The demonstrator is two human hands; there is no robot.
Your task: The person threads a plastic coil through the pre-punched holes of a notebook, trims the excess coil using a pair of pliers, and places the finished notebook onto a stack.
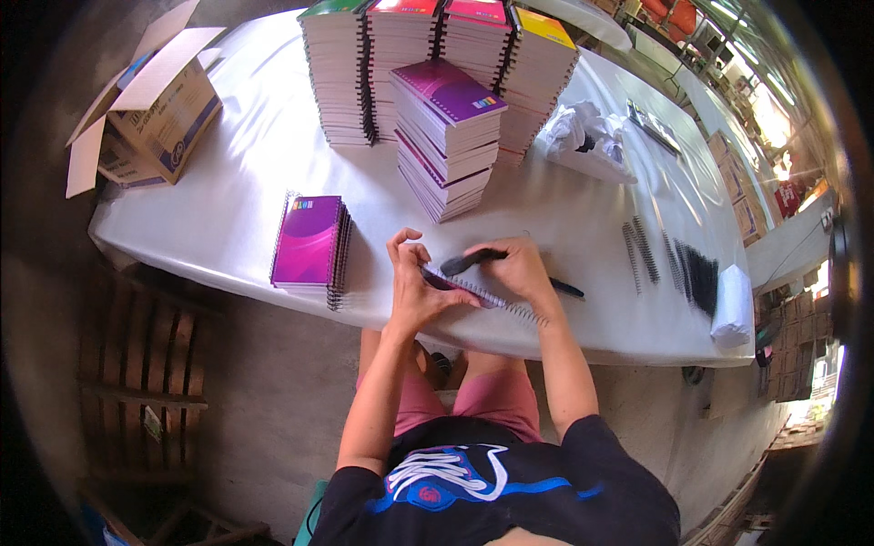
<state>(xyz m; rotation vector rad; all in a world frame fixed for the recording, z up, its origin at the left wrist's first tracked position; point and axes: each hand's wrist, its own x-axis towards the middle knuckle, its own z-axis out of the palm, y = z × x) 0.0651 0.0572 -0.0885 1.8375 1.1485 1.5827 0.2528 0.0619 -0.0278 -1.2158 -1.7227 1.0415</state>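
Close to the table's front edge, my left hand (417,287) grips a small purple notebook (472,297), held with its punched edge up. A spiral wire coil (519,311) runs along that edge and sticks out past its right end, under my right wrist. My right hand (519,267) is closed around a black tool (464,263), whose thick, dark end touches or hovers just over the coil; its exact kind is unclear. Beside the right wrist lies a thin black pen-like object (568,288). To the left, a small pile of coil-bound purple notebooks (308,241) rests on the table.
Behind my hands stands a stack of purple-covered page blocks (446,136), backed by tall notebook stacks (339,82). An open cardboard box (164,118) sits far left. At right are a crumpled white bag (587,141), loose coils (640,250), black coils (699,278) and a white roll (731,308).
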